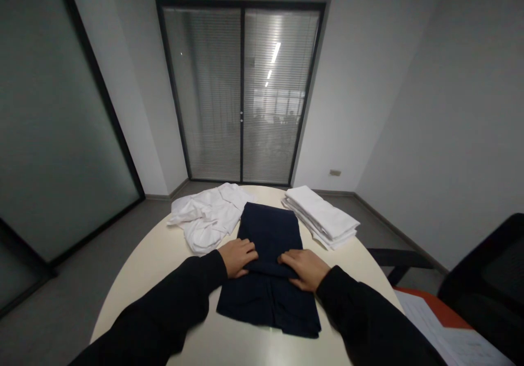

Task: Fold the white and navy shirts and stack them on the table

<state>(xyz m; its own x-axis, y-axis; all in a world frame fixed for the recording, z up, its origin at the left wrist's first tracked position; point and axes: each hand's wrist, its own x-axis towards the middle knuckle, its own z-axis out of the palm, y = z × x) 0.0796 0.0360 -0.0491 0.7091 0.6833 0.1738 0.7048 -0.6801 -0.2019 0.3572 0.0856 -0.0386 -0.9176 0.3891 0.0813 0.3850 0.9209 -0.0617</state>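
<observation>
A dark navy garment (270, 229) lies lengthwise on the table in front of me, with a fold running across its middle. At the left end of this fold, my left hand (238, 257) has its fingers curled over the cloth and its thumb at the fold's edge. My right hand (305, 267) grips the right end in the same way, thumb low and fingers on top. Below the hands, the near part of the garment spreads flat, with a crease down its middle. The cloth under my fingers is hidden.
Crumpled white cloth (210, 213) lies at the back left of the round cream table (147, 265). A stack of folded white cloth (321, 213) sits at the back right, overhanging the edge. On the right stands a black chair (487, 267), with papers (446, 328) and an orange-red item (434, 306) beside it.
</observation>
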